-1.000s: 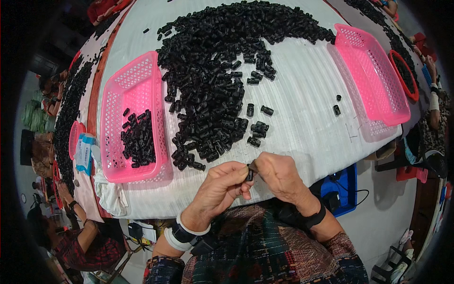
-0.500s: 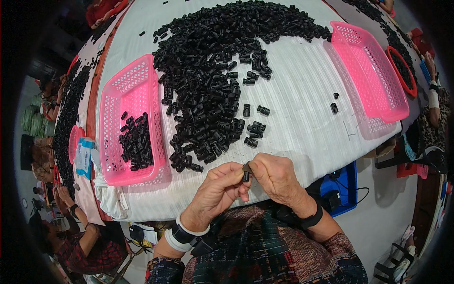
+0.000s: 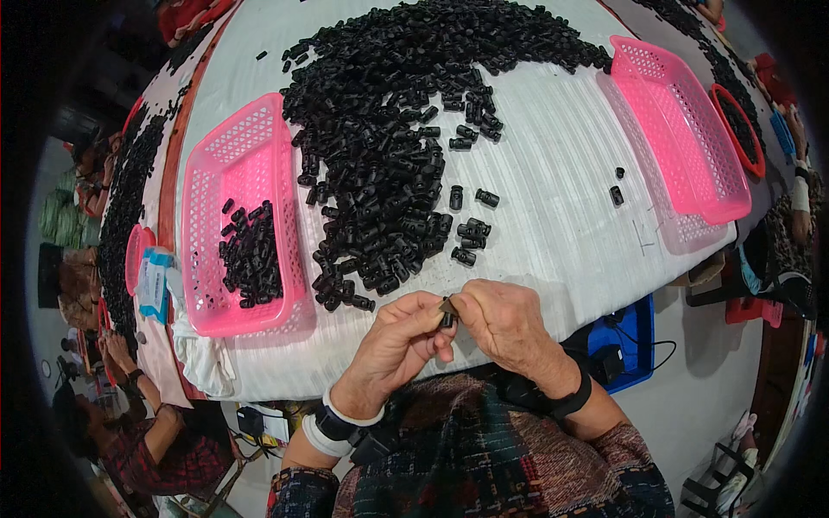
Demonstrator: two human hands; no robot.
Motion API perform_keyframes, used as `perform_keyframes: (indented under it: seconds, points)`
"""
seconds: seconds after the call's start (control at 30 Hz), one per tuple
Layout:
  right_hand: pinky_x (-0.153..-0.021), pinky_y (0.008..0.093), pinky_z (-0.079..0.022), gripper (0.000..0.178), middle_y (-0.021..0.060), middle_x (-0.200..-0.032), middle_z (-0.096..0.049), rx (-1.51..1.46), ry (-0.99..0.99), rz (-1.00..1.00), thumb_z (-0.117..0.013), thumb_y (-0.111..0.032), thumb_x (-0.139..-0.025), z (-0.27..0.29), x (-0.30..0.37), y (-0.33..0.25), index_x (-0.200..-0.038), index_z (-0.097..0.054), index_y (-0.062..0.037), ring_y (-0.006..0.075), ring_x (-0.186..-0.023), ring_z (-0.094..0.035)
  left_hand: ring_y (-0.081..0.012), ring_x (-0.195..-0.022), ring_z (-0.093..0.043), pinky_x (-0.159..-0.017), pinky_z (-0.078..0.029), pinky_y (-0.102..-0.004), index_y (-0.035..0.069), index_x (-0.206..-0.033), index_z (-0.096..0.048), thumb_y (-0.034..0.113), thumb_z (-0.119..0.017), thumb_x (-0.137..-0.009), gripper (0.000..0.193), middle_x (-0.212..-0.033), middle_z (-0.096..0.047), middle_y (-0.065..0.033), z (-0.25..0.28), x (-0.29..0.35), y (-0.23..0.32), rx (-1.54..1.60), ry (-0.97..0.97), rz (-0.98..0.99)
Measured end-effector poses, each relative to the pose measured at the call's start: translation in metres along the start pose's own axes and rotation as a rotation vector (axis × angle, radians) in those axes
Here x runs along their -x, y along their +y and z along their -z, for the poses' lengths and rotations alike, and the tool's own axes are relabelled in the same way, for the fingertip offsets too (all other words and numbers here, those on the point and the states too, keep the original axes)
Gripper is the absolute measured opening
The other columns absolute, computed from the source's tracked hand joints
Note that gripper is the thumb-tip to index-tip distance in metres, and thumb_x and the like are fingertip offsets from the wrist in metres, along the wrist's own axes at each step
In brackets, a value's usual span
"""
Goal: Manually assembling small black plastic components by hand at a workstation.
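2 pink baskets (image 3: 242, 325), black pieces (image 3: 380, 181), white tablecloth (image 3: 553, 181); shirt (image 3: 458, 449) apparently dark multicoloured plaid.

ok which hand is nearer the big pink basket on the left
Left. The left hand is below and right of the pink basket; the right hand is farther right.

The left forearm (image 3: 304, 451) and right forearm (image 3: 602, 414) angle inward from the lower edge, elbows bent, bringing both hands close together in front of the torso. The left hand (image 3: 399, 342) is closed in a pinch, thumb uppermost and fingers curled beneath. The right hand (image 3: 508, 321) presents its back upward, fingers folded, its thumb near the left thumb's tip.
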State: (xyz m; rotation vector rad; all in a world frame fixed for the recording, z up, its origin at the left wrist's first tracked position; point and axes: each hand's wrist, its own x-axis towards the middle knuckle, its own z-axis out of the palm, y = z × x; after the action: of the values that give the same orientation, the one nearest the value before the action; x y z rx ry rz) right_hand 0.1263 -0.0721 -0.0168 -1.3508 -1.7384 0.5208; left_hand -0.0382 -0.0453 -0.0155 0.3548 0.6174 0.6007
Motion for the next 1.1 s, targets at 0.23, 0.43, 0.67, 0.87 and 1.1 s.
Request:
perform_keyframes:
  seconds: [0.23, 0.43, 0.67, 0.87, 1.1]
  points:
    - [-0.045, 0.0325, -0.041, 0.022, 0.0085, -0.057, -0.05, -0.021, -0.017, 0.065, -0.051, -0.018, -0.087, 0.005, 0.003, 0.003, -0.07, -0.053, -0.0037, 0.0216, -0.05, -0.052, -0.012, -0.06, -0.056, -0.055, -0.052, -0.0281, -0.002, -0.091, -0.057, 0.009, -0.054, -0.087, 0.012, -0.075, -0.059, -0.0089, 0.0, -0.002, -0.002, -0.015, -0.002, -0.018]
    - [-0.049, 0.0286, -0.039, 0.021, 0.0099, -0.067, -0.051, -0.401, 0.128, -0.083, -0.058, -0.022, -0.083, 0.012, 0.011, -0.004, -0.078, -0.055, -0.0018, 0.0185, -0.058, -0.053, -0.0133, -0.063, -0.058, -0.055, -0.052, -0.0264, -0.002, -0.09, -0.058, 0.01, -0.054, -0.087, 0.013, -0.077, -0.06, -0.0094, -0.002, 0.001, -0.002, 0.015, -0.014, 0.004]
    - [-0.048, 0.0287, -0.038, 0.038, 0.0067, -0.079, -0.057, 0.105, 0.339, 0.365, -0.072, -0.013, -0.065, 0.005, 0.013, -0.013, -0.099, -0.061, -0.0014, 0.0183, -0.058, -0.054, -0.0156, -0.066, -0.06, -0.057, -0.051, -0.0251, -0.001, -0.093, -0.058, 0.012, -0.053, -0.088, 0.015, -0.079, -0.062, -0.0109, -0.016, 0.006, -0.002, 0.018, -0.005, -0.035]
    - [-0.046, 0.0282, -0.037, 0.032, 0.0056, -0.07, -0.057, 0.143, 0.368, 0.37, -0.074, -0.006, -0.062, 0.005, 0.014, -0.025, -0.091, -0.064, -0.0004, 0.0175, -0.053, -0.052, -0.0157, -0.066, -0.06, -0.057, -0.05, -0.0249, -0.001, -0.094, -0.058, 0.012, -0.052, -0.089, 0.016, -0.077, -0.062, -0.0099, -0.018, 0.012, -0.005, -0.012, -0.007, -0.121]
    - [-0.047, 0.0281, -0.037, 0.029, 0.0049, -0.069, -0.058, 0.075, 0.41, 0.39, -0.074, -0.002, -0.061, 0.007, 0.016, -0.03, -0.088, -0.063, -0.002, 0.0167, -0.051, -0.052, -0.0151, -0.065, -0.059, -0.057, -0.05, -0.0249, -0.002, -0.094, -0.058, 0.011, -0.052, -0.088, 0.015, -0.078, -0.061, -0.0098, -0.025, 0.017, -0.005, -0.035, -0.043, -0.143]
